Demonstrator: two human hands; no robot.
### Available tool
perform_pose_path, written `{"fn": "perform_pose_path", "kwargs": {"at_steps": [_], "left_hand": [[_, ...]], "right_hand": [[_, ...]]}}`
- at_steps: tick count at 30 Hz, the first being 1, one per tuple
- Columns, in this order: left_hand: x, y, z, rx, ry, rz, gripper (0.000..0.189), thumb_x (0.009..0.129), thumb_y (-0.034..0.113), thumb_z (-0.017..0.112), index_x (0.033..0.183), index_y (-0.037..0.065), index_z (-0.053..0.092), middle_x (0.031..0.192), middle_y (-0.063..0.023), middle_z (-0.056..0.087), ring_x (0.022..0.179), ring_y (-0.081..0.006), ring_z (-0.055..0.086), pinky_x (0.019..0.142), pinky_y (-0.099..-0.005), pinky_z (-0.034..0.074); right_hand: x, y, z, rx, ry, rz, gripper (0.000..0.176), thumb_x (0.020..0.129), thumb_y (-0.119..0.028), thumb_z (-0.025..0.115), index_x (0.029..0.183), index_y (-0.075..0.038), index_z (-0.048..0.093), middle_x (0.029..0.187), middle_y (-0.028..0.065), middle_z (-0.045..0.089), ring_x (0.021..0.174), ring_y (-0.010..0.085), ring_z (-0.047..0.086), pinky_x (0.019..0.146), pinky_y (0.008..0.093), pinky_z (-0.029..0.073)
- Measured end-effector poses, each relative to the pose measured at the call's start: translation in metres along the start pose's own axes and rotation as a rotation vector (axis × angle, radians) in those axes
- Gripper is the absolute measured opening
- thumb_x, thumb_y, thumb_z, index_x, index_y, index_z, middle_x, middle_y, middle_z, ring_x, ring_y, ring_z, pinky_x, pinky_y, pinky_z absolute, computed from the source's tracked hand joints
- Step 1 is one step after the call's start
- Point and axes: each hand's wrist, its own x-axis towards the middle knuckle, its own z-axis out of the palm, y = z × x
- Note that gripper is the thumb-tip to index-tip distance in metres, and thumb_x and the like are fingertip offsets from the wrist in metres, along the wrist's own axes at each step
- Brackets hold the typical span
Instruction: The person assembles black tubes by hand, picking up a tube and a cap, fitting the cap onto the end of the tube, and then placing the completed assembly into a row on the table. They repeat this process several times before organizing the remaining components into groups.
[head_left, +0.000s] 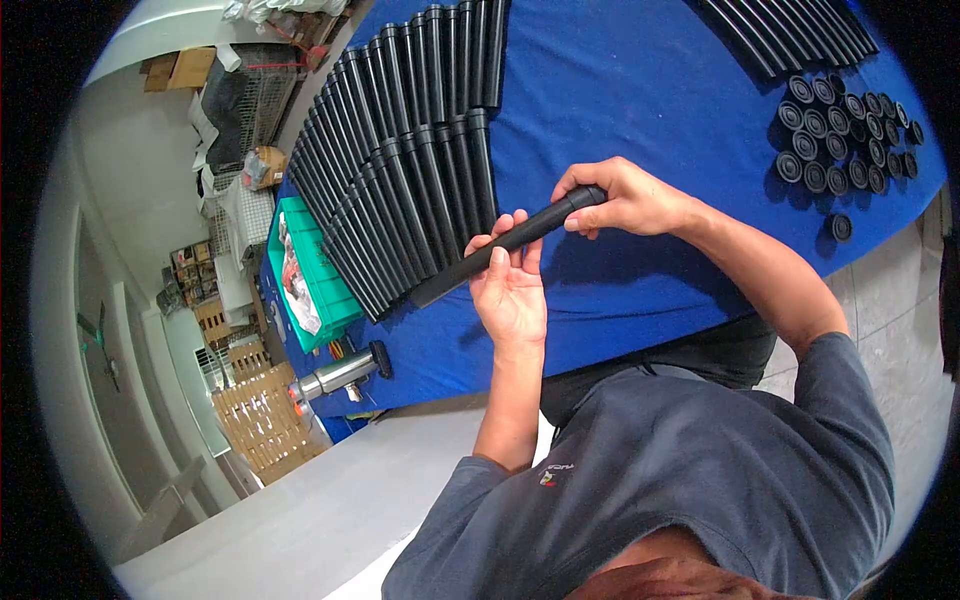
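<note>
A black tube (530, 229) lies slanted between my two hands above the blue cloth. My left hand (510, 285) supports its middle from below, with the thumb over the tube and the fingers behind it. At the upper right end, a black cap is on the tube, and my right hand (625, 200) grips that capped end between thumb and fingers. The tube's lower left end is near the rows of black tubes (400, 150) on the cloth.
Round black caps (815, 123) lie in a group at the right, below more black tubes (790, 35). A green crate (335, 290) with plastic bags stands at the left edge. Near it lies a silver tool (340, 374) with a black end. Blue cloth (620, 90) covers the table.
</note>
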Motion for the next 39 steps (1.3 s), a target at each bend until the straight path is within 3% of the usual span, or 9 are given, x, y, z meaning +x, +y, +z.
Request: {"fn": "perform_pose_path", "kwargs": {"at_steps": [2, 5, 7, 10, 13, 17, 29, 32, 39], "left_hand": [[0.001, 0.002, 0.002, 0.011, 0.001, -0.01, 0.019, 0.099, 0.007, 0.062, 0.118, 0.007, 0.066, 0.135, -0.0201, 0.065, 0.136, -0.0358, 0.054, 0.117, -0.0557, 0.043], [0.003, 0.007, 0.003, -0.063, -0.012, -0.076, 0.02, 0.101, 0.014, 0.062, 0.118, 0.004, 0.066, 0.136, -0.0202, 0.064, 0.14, -0.0354, 0.05, 0.122, -0.0551, 0.035], [0.007, 0.006, -0.013, -0.078, -0.033, -0.083, 0.019, 0.101, 0.013, 0.062, 0.117, 0.004, 0.066, 0.135, -0.02, 0.065, 0.137, -0.0352, 0.053, 0.121, -0.0546, 0.038], [0.008, 0.007, -0.019, -0.094, -0.03, -0.086, 0.018, 0.1, 0.01, 0.061, 0.116, 0.003, 0.066, 0.134, -0.0203, 0.066, 0.136, -0.0354, 0.055, 0.119, -0.0539, 0.041], [0.008, 0.004, -0.016, -0.078, -0.023, -0.06, 0.018, 0.101, 0.006, 0.058, 0.117, 0.004, 0.066, 0.132, -0.0205, 0.066, 0.133, -0.0355, 0.057, 0.115, -0.0544, 0.046], [0.008, 0.004, -0.013, -0.002, -0.067, -0.007, 0.019, 0.101, 0.007, 0.058, 0.117, 0.004, 0.068, 0.134, -0.0211, 0.065, 0.134, -0.0375, 0.056, 0.114, -0.0535, 0.048], [0.005, 0.002, -0.01, 0.012, -0.081, 0.003, 0.02, 0.102, 0.008, 0.057, 0.119, 0.005, 0.068, 0.139, -0.0203, 0.062, 0.136, -0.0342, 0.055, 0.118, -0.0514, 0.044], [0.002, 0.004, -0.001, -0.016, -0.053, -0.027, 0.021, 0.103, 0.009, 0.057, 0.119, 0.002, 0.068, 0.137, -0.0204, 0.064, 0.135, -0.0343, 0.055, 0.118, -0.0504, 0.044], [0.005, 0.01, -0.024, -0.106, -0.092, -0.117, 0.023, 0.104, 0.011, 0.055, 0.12, -0.001, 0.066, 0.138, -0.0214, 0.063, 0.136, -0.0349, 0.054, 0.116, -0.0511, 0.046]], "right_hand": [[-0.001, 0.001, -0.001, 0.002, -0.001, -0.006, 0.029, 0.092, -0.019, 0.076, 0.112, 0.0, 0.066, 0.081, 0.0021, 0.067, 0.074, 0.0099, 0.065, 0.066, 0.0283, 0.053], [0.002, 0.006, -0.002, -0.25, 0.032, -0.185, 0.033, 0.088, -0.017, 0.079, 0.115, -0.001, 0.067, 0.09, 0.0022, 0.066, 0.086, 0.0112, 0.059, 0.076, 0.0306, 0.049], [0.003, 0.016, 0.0, -0.24, 0.059, -0.291, 0.038, 0.086, -0.023, 0.082, 0.114, -0.002, 0.067, 0.088, 0.0075, 0.07, 0.078, 0.0145, 0.066, 0.07, 0.0344, 0.053], [0.002, 0.007, 0.002, 0.138, 0.025, 0.047, 0.044, 0.09, -0.028, 0.08, 0.12, 0.0, 0.063, 0.087, 0.0072, 0.07, 0.069, 0.0129, 0.068, 0.061, 0.0295, 0.057], [0.001, 0.005, 0.001, 0.214, -0.056, 0.148, 0.034, 0.093, -0.024, 0.076, 0.112, 0.001, 0.064, 0.084, 0.0064, 0.069, 0.068, 0.0136, 0.069, 0.061, 0.0292, 0.058], [0.002, 0.009, 0.0, 0.115, -0.057, 0.098, 0.029, 0.096, -0.021, 0.074, 0.113, 0.001, 0.064, 0.082, 0.0023, 0.068, 0.069, 0.0115, 0.068, 0.063, 0.028, 0.058], [0.001, 0.008, -0.002, 0.017, -0.052, 0.027, 0.028, 0.095, -0.018, 0.072, 0.114, 0.001, 0.064, 0.085, 0.005, 0.07, 0.071, 0.0115, 0.069, 0.064, 0.0291, 0.058], [0.005, 0.015, -0.002, 0.018, -0.011, -0.105, 0.03, 0.094, -0.019, 0.074, 0.115, 0.001, 0.064, 0.085, 0.0057, 0.071, 0.072, 0.0122, 0.07, 0.063, 0.029, 0.058], [0.001, 0.002, -0.002, 0.052, -0.057, 0.115, 0.038, 0.091, -0.024, 0.079, 0.114, 0.002, 0.064, 0.083, 0.0065, 0.071, 0.071, 0.0137, 0.07, 0.063, 0.0285, 0.058]]}}
